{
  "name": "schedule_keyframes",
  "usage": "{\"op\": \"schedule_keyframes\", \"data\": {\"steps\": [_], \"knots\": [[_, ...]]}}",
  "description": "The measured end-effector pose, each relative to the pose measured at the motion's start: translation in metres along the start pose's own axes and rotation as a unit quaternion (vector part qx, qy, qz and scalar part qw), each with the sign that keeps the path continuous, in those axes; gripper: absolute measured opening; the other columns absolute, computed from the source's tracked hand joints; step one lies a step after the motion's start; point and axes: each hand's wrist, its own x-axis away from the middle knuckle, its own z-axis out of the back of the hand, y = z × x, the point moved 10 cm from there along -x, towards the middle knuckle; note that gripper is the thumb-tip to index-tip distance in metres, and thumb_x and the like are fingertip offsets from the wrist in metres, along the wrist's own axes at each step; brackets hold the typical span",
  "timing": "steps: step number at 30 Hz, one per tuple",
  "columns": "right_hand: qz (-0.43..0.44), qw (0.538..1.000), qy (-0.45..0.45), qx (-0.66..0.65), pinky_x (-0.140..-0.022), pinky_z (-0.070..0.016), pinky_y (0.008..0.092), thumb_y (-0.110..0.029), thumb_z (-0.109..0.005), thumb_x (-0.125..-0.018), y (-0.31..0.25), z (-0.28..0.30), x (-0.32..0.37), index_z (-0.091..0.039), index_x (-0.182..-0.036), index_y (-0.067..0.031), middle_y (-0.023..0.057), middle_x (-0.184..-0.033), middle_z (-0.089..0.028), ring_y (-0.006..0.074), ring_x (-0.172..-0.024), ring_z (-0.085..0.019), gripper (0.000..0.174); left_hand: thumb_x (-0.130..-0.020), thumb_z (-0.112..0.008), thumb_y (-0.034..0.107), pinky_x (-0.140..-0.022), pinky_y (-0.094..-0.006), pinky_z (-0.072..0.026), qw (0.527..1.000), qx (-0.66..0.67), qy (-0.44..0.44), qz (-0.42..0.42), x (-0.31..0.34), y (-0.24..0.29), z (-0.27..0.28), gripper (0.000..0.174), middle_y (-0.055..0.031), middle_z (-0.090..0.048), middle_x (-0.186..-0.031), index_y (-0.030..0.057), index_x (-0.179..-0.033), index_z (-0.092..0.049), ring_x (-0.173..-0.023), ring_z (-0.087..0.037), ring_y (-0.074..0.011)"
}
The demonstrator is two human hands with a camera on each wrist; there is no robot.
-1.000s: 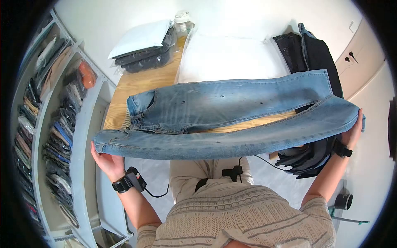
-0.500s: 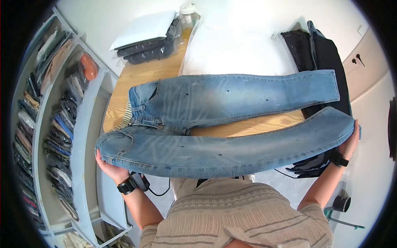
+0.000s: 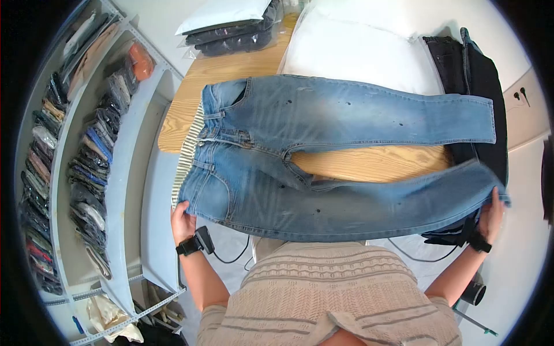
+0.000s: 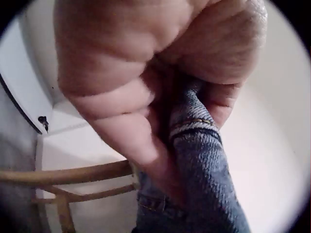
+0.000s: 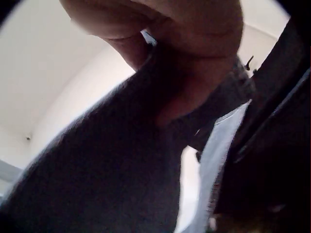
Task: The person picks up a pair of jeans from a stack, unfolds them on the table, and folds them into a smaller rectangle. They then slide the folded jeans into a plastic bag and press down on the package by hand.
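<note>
A pair of faded blue jeans (image 3: 346, 109) with dark spots is spread sideways, waist at the left, striped lining (image 3: 187, 155) showing inside the waistband. The far leg lies across the table; the near leg is lifted over the table's front edge. My left hand (image 3: 183, 224) grips the near corner of the waistband. Denim (image 4: 204, 170) is pinched between thumb and fingers in the left wrist view. At the hem of the near leg, my right hand (image 3: 491, 218) holds the cloth. The right wrist view shows its fingers (image 5: 184, 99) over the dark denim.
Beneath the jeans is a wooden table (image 3: 231, 66). Bagged dark garments (image 3: 231, 39) and a white packet (image 3: 228, 14) are stacked at back left, beside a white plastic sheet (image 3: 352, 49). Black jeans (image 3: 485, 75) lie at right. Shelves (image 3: 135, 173) of bagged clothes stand left.
The near leg has opened out from a narrow roll toward my body and now lies flatter, its front showing. My left hand has shifted right and the waistband lining has come into view.
</note>
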Motion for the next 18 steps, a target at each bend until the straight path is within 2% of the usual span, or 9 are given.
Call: {"op": "schedule_keyframes", "data": {"steps": [5, 7, 9, 12, 14, 15, 16, 17, 18], "knots": [[0.043, 0.972, -0.140, -0.184, -0.102, -0.0372, 0.0376, -0.027, -0.048, -0.098, -0.049, -0.009, -0.019, -0.054, -0.120, 0.0030, 0.0114, -0.120, -0.060, 0.0214, -0.114, -0.053, 0.038, -0.079, -0.061, 0.014, -0.091, -0.0404, -0.0467, 0.995, 0.071, -0.062, -0.034, 0.003, 0.007, -0.028, 0.034, -0.0098, -0.064, -0.106, -0.0018, -0.110, -0.057, -0.100, -0.061, -0.0265], [-0.046, 0.990, -0.070, -0.114, -0.104, -0.0351, 0.0388, -0.023, -0.049, -0.097, -0.012, 0.011, -0.034, -0.048, -0.126, 0.0043, 0.0136, -0.127, -0.054, 0.0231, -0.118, -0.049, 0.040, -0.079, -0.062, 0.014, -0.091, -0.0407, -0.0470, 0.999, 0.044, -0.013, 0.009, 0.006, -0.016, -0.006, 0.036, -0.0106, -0.065, -0.105, -0.0007, -0.111, -0.057, -0.100, -0.061, -0.0264], [-0.108, 0.992, -0.042, -0.048, -0.105, -0.0347, 0.0388, -0.020, -0.053, -0.094, 0.037, 0.049, -0.046, -0.047, -0.125, 0.0045, 0.0134, -0.127, -0.053, 0.0245, -0.116, -0.050, 0.040, -0.080, -0.061, 0.009, -0.082, -0.0342, -0.0511, 0.999, 0.042, -0.017, 0.012, 0.011, -0.023, -0.008, 0.031, -0.0085, -0.065, -0.102, 0.0012, -0.110, -0.058, -0.095, -0.062, -0.0216], [-0.181, 0.978, 0.062, -0.084, -0.104, -0.0357, 0.0388, -0.018, -0.059, -0.090, 0.077, 0.092, -0.053, -0.047, -0.123, 0.0061, 0.0152, -0.127, -0.053, 0.0262, -0.116, -0.050, 0.043, -0.082, -0.059, -0.005, -0.069, -0.0210, -0.0489, 0.995, -0.061, -0.041, 0.070, 0.015, -0.032, -0.015, 0.027, -0.0007, -0.065, -0.094, 0.0044, -0.108, -0.059, -0.081, -0.061, -0.0083], [0.045, 0.966, 0.240, 0.091, -0.106, -0.0326, 0.0392, -0.014, -0.059, -0.088, 0.013, 0.054, -0.003, -0.042, -0.128, 0.0085, 0.0179, -0.129, -0.050, 0.0289, -0.120, -0.047, 0.049, -0.082, -0.059, -0.005, -0.069, -0.0211, -0.0472, 0.993, -0.093, -0.047, 0.063, 0.003, -0.035, -0.010, 0.026, -0.0006, -0.065, -0.094, 0.0043, -0.107, -0.059, -0.081, -0.060, -0.0082], [0.200, 0.895, 0.301, 0.263, -0.106, -0.0328, 0.0390, -0.013, -0.062, -0.085, -0.036, 0.006, 0.037, -0.043, -0.127, 0.0087, 0.0190, -0.128, -0.051, 0.0299, -0.120, -0.047, 0.051, -0.082, -0.059, -0.004, -0.070, -0.0213, -0.0455, 0.989, -0.125, -0.057, 0.054, -0.003, -0.034, -0.012, 0.025, -0.0004, -0.064, -0.093, 0.0042, -0.105, -0.060, -0.080, -0.059, -0.0081], [0.342, 0.767, 0.344, 0.420, -0.105, -0.0329, 0.0389, -0.013, -0.064, -0.083, -0.079, -0.064, 0.087, -0.044, -0.126, 0.0089, 0.0201, -0.126, -0.051, 0.0310, -0.119, -0.047, 0.053, -0.081, -0.060, -0.004, -0.074, -0.0218, -0.0421, 0.991, -0.120, -0.053, 0.041, 0.004, -0.021, -0.037, 0.024, -0.0002, -0.063, -0.093, 0.0040, -0.104, -0.059, -0.080, -0.056, -0.0079], [0.404, 0.743, 0.267, 0.461, -0.104, -0.0340, 0.0386, -0.007, -0.061, -0.082, -0.095, -0.132, 0.121, -0.048, -0.123, 0.0067, 0.0188, -0.125, -0.052, 0.0298, -0.118, -0.047, 0.045, -0.081, -0.060, -0.004, -0.074, -0.0218, -0.0421, 0.990, -0.122, -0.054, 0.041, 0.000, -0.020, -0.041, 0.024, -0.0002, -0.063, -0.093, 0.0040, -0.104, -0.059, -0.080, -0.056, -0.0079], [0.391, 0.818, 0.129, 0.403, -0.103, -0.0352, 0.0369, -0.005, -0.059, -0.083, -0.092, -0.188, 0.139, -0.054, -0.118, 0.0040, 0.0153, -0.120, -0.056, 0.0262, -0.114, -0.050, 0.036, -0.081, -0.060, -0.003, -0.077, -0.0224, -0.0414, 0.988, -0.137, -0.067, 0.025, -0.003, -0.016, -0.047, 0.023, -0.0004, -0.063, -0.094, 0.0037, -0.103, -0.060, -0.082, -0.056, -0.0081]]}}
